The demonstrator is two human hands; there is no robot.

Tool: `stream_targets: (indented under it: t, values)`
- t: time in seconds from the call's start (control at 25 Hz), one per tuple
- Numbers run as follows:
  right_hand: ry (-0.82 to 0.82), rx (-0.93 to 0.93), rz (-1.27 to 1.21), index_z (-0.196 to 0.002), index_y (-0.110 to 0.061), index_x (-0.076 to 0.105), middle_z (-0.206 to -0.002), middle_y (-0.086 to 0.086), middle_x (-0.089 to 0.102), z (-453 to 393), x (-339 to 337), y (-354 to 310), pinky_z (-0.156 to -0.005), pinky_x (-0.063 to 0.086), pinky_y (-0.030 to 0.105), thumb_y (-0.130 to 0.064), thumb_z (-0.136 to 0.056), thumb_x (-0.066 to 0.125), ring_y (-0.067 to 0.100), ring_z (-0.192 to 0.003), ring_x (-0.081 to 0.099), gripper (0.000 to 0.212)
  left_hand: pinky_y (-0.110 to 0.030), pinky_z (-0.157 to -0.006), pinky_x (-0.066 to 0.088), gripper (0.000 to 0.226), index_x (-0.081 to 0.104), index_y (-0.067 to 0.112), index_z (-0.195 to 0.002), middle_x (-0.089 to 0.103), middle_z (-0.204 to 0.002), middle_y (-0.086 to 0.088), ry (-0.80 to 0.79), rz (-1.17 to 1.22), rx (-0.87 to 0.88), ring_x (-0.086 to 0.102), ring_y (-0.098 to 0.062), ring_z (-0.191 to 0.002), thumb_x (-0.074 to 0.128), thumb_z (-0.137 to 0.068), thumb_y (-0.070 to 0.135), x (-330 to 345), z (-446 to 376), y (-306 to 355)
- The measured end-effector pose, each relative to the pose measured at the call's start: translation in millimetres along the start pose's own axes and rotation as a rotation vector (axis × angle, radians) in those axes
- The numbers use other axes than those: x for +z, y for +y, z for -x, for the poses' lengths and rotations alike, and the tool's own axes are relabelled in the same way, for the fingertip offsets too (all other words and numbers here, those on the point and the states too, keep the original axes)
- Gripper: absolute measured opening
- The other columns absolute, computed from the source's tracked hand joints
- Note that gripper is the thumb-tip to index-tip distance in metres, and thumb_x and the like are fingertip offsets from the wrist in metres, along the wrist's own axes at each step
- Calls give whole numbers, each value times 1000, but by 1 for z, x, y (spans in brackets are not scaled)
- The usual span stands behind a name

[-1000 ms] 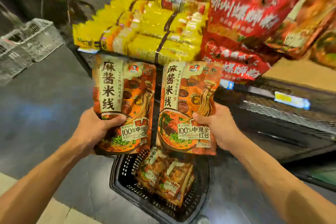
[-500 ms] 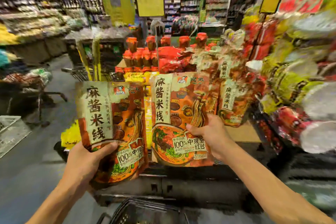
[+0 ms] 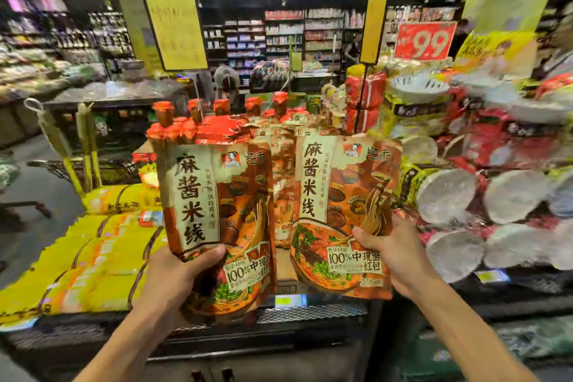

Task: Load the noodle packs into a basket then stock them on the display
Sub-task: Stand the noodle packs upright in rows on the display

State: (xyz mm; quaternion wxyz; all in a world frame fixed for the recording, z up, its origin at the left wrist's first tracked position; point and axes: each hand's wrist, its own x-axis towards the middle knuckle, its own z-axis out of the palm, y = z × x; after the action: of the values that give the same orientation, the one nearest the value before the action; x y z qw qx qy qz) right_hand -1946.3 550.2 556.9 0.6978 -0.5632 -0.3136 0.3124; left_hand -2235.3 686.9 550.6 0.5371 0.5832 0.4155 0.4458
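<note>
L thumb (image 3: 207,255) is lying across the front of the left noodle pack (image 3: 217,214), w/ the other fingers curling behind it; the left hand (image 3: 173,279) is gripping the pack's lower left part and holding it upright, print facing the camera. R thumb (image 3: 361,234) is pressing on the front of the right noodle pack (image 3: 344,211), rest of the fingers going round its right edge; the right hand (image 3: 400,254) is gripping this pack low on its right side, also upright. Both packs are hanging side by side, just apart, in front of the display shelf (image 3: 310,313). More orange noodle packs (image 3: 283,177) are standing on the display behind & between them. Yellow packs (image 3: 93,257) are lying to the left, red and clear-wrapped bowl packs (image 3: 483,195) to the right. A red 9.9 price sign (image 3: 426,40) is standing above the right side. Basket isn't in shot.
</note>
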Motion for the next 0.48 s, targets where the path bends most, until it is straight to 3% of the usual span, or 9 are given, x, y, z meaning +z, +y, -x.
stream_targets:
  t: [0.08, 0.16, 0.24, 0.32, 0.4, 0.48]
  values:
    - [0, -30, -30, -103, -15, 72, -103, 7, 79, -12, -25, 6, -92, 57, 51, 2, -77, 80, 30, -101, 74, 31, -40, -81, 58, 31, 76, 14, -102, 80, -93, -2, -15, -18, -20, 77, -20, -86, 84, -73, 6, 25, -9, -9]
    - [-10, -32, -44, -102, -18, 74, -106, 8, 78, -24, -43, 14, -87, 61, 47, -34, -51, 99, 29, -102, 74, 59, -39, -81, 57, 32, 76, 14, -104, 80, -94, 0, -25, -20, -39, 77, -18, -86, 85, -73, 7, 44, -19, -16]
    - [-5, -26, -53, -97, -25, 78, -107, 9, 78, -38, -56, 23, -83, 62, 43, -56, -28, 99, 25, -99, 75, 79, -38, -80, 57, 32, 76, 13, -105, 80, -94, 0, -39, -12, -51, 76, -16, -85, 83, -74, 6, 62, -30, -25]
    - [-6, -27, -51, -96, -28, 79, -108, 8, 78, -50, -65, 34, -83, 62, 42, -60, -26, 98, 24, -99, 76, 79, -37, -80, 56, 30, 75, 15, -104, 80, -94, 1, -42, 0, -65, 76, -15, -86, 81, -77, 4, 75, -44, -35]
    - [37, 9, -35, -102, -24, 76, -108, 7, 78, -66, -72, 44, -85, 61, 45, -53, -37, 99, 25, -100, 75, 75, -31, -76, 56, 26, 74, 18, -101, 80, -92, 5, -39, 11, -91, 76, -13, -85, 78, -81, 3, 87, -62, -48]
    - [55, 45, -14, -109, -19, 72, -108, 7, 78, -84, -76, 55, -92, 58, 53, -23, -68, 91, 26, -102, 74, 45, -27, -73, 56, 23, 72, 21, -99, 79, -87, 8, -41, 27, -125, 75, -9, -82, 76, -84, 3, 99, -83, -61]
